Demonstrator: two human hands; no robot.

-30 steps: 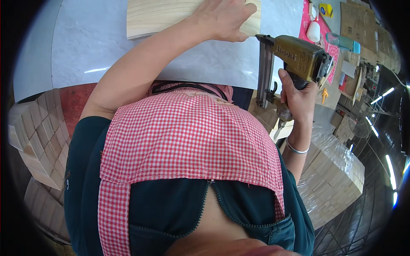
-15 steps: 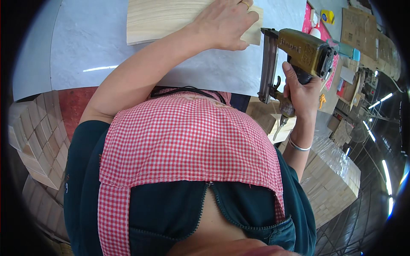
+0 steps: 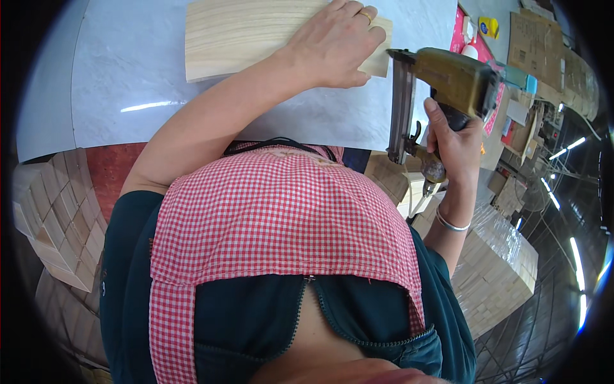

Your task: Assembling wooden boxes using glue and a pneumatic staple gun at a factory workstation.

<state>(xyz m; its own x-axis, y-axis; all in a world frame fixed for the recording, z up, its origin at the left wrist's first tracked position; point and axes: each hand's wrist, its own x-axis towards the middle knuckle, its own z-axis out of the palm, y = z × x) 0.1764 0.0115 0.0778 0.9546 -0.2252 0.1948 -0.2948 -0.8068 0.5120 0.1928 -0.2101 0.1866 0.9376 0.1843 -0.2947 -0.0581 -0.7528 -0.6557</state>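
A pale wooden board [image 3: 243, 40] lies on the light grey tabletop near the top of the view. My left hand [image 3: 338, 46], a ring on one finger, reaches across its right part. The thumb is at the near edge, the other fingers curl toward the far side, and their tips are partly hidden. In my right hand [image 3: 455, 137] is a pneumatic nail gun [image 3: 448, 73] with a worn gold-brown body, its handle wrapped by the fingers. The gun's nose is right at the board's right end; whether it touches cannot be made out.
Stacked wooden blocks [image 3: 61, 214] stand at the left below the table. A plastic-wrapped stack of wood [image 3: 492, 275] is at the right. Beyond the gun lie a yellow packet [image 3: 488, 27], a white bottle [image 3: 470, 51] and cardboard [image 3: 534, 48].
The whole view has shifted slightly, so table, board and hands sit a little lower. Both hands keep their holds, and the gun stays at the board's right end.
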